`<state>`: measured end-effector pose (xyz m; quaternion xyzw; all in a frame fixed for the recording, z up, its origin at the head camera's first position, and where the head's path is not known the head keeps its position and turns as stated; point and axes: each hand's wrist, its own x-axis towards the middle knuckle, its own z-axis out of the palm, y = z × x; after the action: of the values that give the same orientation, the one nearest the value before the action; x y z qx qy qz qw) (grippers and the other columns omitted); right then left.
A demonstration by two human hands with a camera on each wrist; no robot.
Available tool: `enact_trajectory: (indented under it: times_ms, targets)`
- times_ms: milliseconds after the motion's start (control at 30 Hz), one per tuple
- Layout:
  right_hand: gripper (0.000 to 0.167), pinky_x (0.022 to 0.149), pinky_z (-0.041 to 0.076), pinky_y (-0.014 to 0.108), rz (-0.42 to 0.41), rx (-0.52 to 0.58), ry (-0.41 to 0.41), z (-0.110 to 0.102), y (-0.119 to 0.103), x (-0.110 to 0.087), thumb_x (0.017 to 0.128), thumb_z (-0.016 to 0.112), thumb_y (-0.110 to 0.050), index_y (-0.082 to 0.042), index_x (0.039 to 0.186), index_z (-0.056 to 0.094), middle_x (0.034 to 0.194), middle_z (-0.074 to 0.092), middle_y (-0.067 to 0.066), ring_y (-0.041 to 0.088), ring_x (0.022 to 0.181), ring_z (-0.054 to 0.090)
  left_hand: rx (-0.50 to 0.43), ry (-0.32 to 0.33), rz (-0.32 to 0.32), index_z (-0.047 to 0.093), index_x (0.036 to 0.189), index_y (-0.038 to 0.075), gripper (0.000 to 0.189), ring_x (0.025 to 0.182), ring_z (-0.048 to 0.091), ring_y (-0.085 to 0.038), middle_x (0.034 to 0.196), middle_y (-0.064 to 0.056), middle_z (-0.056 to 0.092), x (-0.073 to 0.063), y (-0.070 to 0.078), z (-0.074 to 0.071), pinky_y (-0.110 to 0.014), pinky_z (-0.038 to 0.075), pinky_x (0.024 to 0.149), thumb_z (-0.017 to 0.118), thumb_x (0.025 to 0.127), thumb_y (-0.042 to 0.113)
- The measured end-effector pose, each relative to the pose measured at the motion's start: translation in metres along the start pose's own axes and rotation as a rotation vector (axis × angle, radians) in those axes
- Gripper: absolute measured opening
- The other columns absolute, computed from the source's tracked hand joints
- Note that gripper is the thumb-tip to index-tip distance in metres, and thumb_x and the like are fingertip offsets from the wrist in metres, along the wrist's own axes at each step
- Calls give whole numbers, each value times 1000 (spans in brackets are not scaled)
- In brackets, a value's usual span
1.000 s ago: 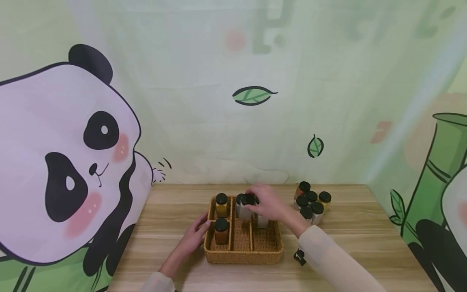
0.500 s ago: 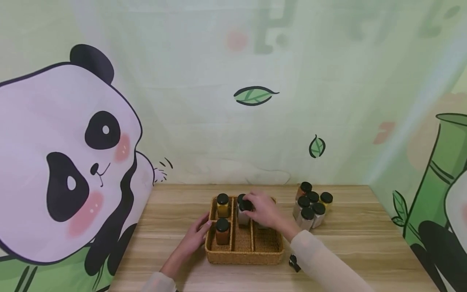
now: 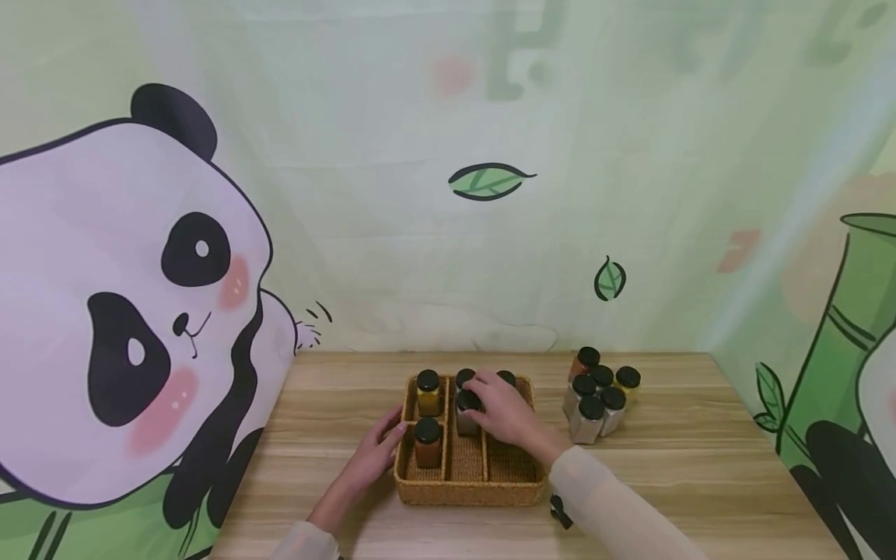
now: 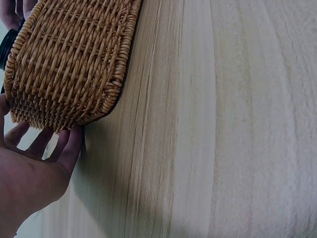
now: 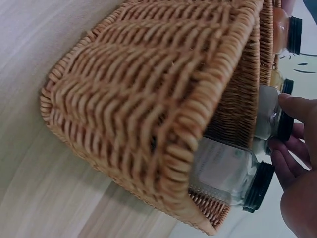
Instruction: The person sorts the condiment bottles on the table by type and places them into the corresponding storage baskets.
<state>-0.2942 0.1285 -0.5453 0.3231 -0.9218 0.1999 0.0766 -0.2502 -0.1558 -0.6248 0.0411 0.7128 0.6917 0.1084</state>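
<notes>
A divided wicker basket [image 3: 470,493] stands on the table, its left side touched by my left hand [image 3: 371,455]. In the left wrist view, the fingertips rest against the outer woven wall, with the thumb near the rim. My right hand [image 3: 505,411] pinches the black lid of a spice jar [image 3: 467,424] upright in the middle compartment, in front of another jar [image 3: 465,376]. Below the right fingers, a clear jar [image 5: 225,168] with a pale label stands in the right compartment. The left compartments hold a yellow jar [image 3: 428,400] and a reddish-brown jar [image 3: 427,453].
Several black-lidded spice jars [image 3: 589,420] stand clustered on the table [image 3: 672,459], right of the basket. A small black object [image 3: 560,513] shows beside the right sleeve. Behind the table hangs a panda-printed backdrop [image 3: 392,257].
My right hand has moved slightly toward me with the spice jar, bringing it down in front of the rear jar in the middle compartment. The left hand stays at the basket's side.
</notes>
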Motion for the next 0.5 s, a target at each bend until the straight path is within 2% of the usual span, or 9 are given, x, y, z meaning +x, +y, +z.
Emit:
enact_trajectory:
  times_ms: [233, 500]
  targets:
    - [43, 85, 62, 40, 31, 23, -9, 6, -1, -2, 97, 81, -24, -4, 132, 68, 123, 64, 8, 24, 108, 65, -7, -2, -4, 32, 166, 5, 63, 147, 43, -44, 169, -23, 31, -2, 0, 0, -50, 52, 110, 54, 113, 33]
    - [44, 89, 62, 43, 44, 57, 66, 11, 0, -3, 93, 85, -24, -3, 128, 69, 125, 64, 11, 29, 111, 67, -15, 7, 4, 35, 165, 6, 62, 147, 44, -43, 169, -22, 33, -1, 0, 0, -50, 53, 110, 55, 113, 33]
